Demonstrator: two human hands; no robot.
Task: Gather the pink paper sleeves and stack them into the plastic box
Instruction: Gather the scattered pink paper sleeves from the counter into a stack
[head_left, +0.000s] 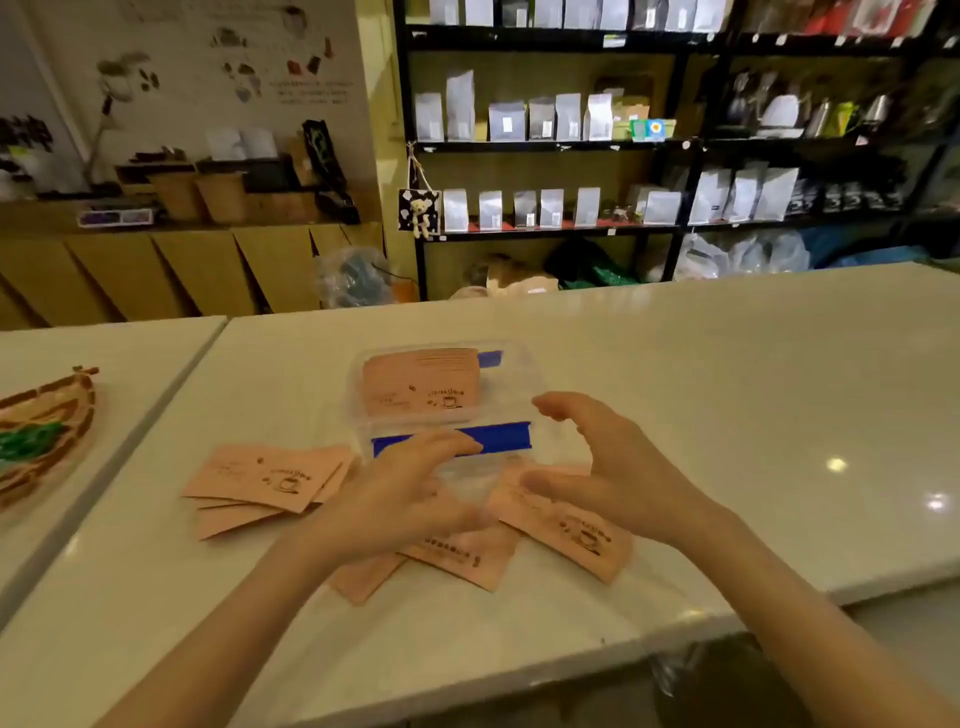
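Note:
A clear plastic box (519, 384) with blue tape (506, 435) on its near side stands mid-table. A pink paper sleeve (421, 382) lies inside it. More pink sleeves lie loose on the table: a small pile (265, 480) to the left, one (566, 525) at the right, others (462, 556) under my hands. My left hand (410, 499) hovers over the loose sleeves just in front of the box, fingers spread, holding nothing. My right hand (608, 462) is beside it, open and curved, near the box's right front corner.
The white table (727, 415) has a front edge close to me and a seam to a second table at the left, where a woven basket (47, 431) with green contents sits. Shelves of bags stand behind.

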